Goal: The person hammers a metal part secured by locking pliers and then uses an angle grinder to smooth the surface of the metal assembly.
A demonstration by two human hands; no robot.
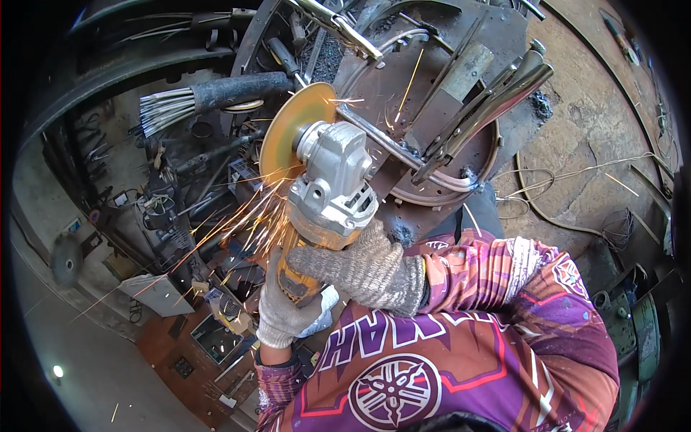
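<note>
Yellow-bodied angle grinder with a silver metal head (pixel 331 194): located mid-view, left of a curved grey steel frame (pixel 432 193), both hands on it. Right hand (pixel 363 266), in a grey knitted glove, is curled closed over the top of the yellow body, thumb laid across it. Left hand (pixel 284 306), in a pale knitted glove, is wrapped around the rear of the body from the left side; its grip is partly hidden.

Thin round amber disc (pixel 288 133) on the grinder head stands close to the frame's left end; cannot tell whether the edge touches. Orange sparks (pixel 252 223) stream down and to the left.

Shiny steel locking pliers (pixel 493 111) angle across the frame and hide part of it. Bundle of pale rods in a black sleeve (pixel 216 97) lies left of the disc. Dark curved cable (pixel 558 219) rests on the brown floor (pixel 583 137) at right.
</note>
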